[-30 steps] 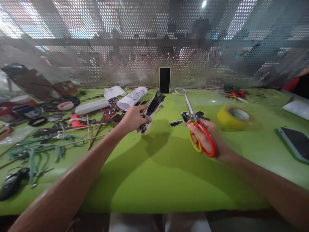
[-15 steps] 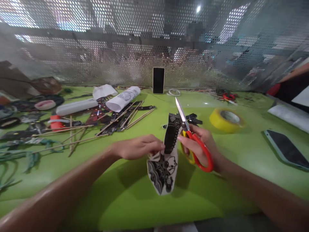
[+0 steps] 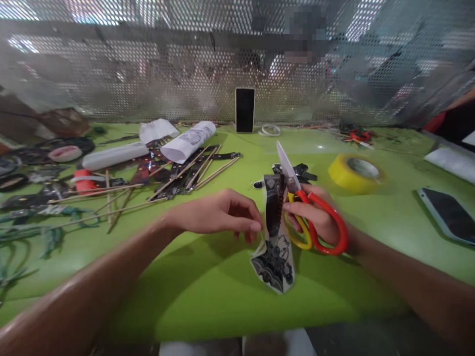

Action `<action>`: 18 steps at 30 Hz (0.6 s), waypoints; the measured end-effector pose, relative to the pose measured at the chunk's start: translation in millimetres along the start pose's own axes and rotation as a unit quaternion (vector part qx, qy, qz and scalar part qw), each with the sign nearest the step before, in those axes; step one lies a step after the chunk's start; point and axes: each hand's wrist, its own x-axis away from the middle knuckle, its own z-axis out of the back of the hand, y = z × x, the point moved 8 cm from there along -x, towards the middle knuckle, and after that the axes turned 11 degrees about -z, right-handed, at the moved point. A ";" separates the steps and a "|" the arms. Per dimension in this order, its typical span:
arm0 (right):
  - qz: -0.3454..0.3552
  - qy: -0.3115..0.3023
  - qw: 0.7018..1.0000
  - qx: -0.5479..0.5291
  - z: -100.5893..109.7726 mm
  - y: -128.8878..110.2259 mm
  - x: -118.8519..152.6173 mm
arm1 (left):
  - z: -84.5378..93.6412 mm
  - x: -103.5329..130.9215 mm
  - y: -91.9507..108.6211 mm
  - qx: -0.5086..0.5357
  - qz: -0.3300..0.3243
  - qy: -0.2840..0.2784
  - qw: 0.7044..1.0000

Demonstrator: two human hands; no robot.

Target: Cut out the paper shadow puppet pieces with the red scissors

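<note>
My right hand (image 3: 313, 210) grips scissors (image 3: 288, 170) with one red and one yellow handle, their blades together and pointing away from me. The same hand's fingertips press against a long paper cutout (image 3: 276, 259) printed with dark ornament, which hangs upright over the table. At the cutout's left edge, my left hand (image 3: 226, 215) has its thumb and forefinger drawn together. A thin white strip (image 3: 260, 245) runs from the cutout up near those fingertips; whether they pinch it is hidden. Dark cut pieces (image 3: 302, 173) lie just behind the scissors.
Wooden sticks (image 3: 218, 173), dark strips and a rolled printed paper (image 3: 191, 142) lie to the left. Yellow tape (image 3: 351, 180) and a phone (image 3: 449, 212) are on the right. Another phone (image 3: 245, 111) stands against the mesh wall at the back.
The cutout and the scissors have shifted right, and the cutout has turned slightly. My left hand's thumb, earlier on the cutout's face, is now at its left edge. The view has tilted down a little.
</note>
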 end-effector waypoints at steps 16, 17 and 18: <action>-0.018 0.033 0.995 -0.095 9.8 9.7 -5.7 | -5.3 8.2 0.0 -0.038 0.019 -0.129 0.991; -0.015 0.033 0.995 -0.096 9.1 8.2 -5.2 | -5.6 8.8 0.5 -0.038 0.019 -0.135 0.990; -0.012 0.031 0.995 -0.093 8.2 6.8 -4.6 | -5.9 9.5 1.1 -0.040 0.020 -0.140 0.989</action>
